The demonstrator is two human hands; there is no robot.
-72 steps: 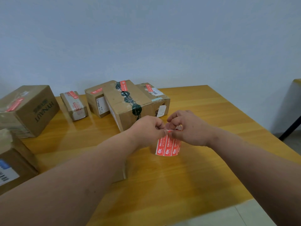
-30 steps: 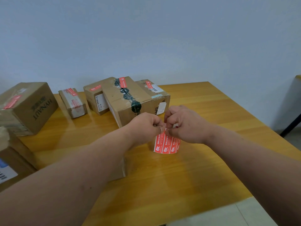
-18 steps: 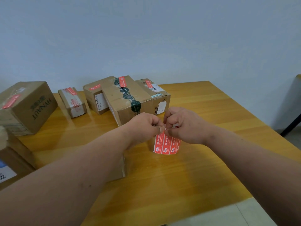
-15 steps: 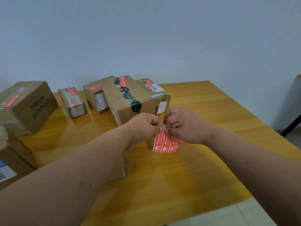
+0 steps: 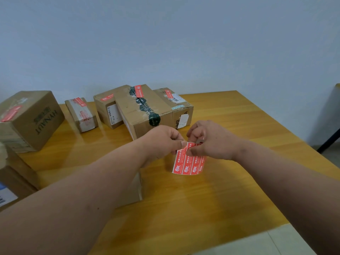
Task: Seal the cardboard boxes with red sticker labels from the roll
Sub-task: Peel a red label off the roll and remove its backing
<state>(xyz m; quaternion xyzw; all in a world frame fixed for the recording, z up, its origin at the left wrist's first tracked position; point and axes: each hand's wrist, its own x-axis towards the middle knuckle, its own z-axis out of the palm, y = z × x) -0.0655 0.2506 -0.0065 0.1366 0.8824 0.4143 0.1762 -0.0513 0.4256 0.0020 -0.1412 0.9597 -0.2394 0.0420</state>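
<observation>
A strip of red sticker labels [image 5: 187,165] hangs above the wooden table [image 5: 211,196]. My left hand [image 5: 161,142] pinches its upper left corner and my right hand [image 5: 211,142] pinches its top edge, fingertips close together. Several cardboard boxes with red stickers stand behind: a large box with dark tape [image 5: 145,111], a box to its right [image 5: 176,105], a box to its left [image 5: 106,111], a small box [image 5: 81,115] and a big box [image 5: 31,118]. A box under my left forearm [image 5: 134,188] is mostly hidden.
Another box with a white barcode label [image 5: 11,186] sits at the left edge. A pale wall runs behind the table. A dark leg [image 5: 329,140] stands at the far right. Tiled floor [image 5: 276,242] shows past the table's front corner.
The hands stayed together at the top of the label strip. The strip's upper left corner now tilts slightly toward my left thumb. The view shifted slightly.
</observation>
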